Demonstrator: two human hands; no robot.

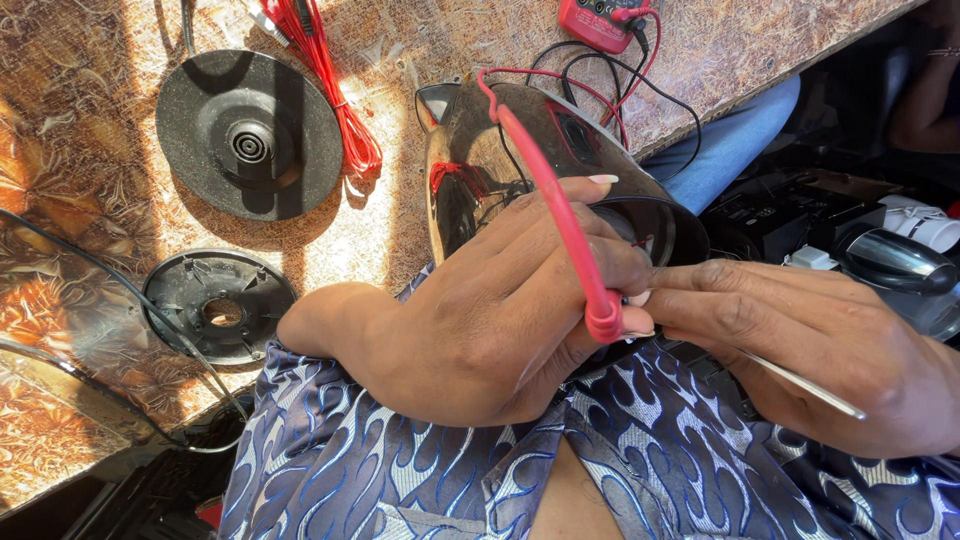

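Left hand (500, 300): closed around a red test probe (570, 230), steadying a steel electric kettle (520, 160) lying on its side at the surface (90, 170) edge. Right hand (810, 340): pinching a thin metal tool (800, 382) beside the probe tip. Beyond: two black round bases (one ringed) (250, 135), red multimeter (598, 22)
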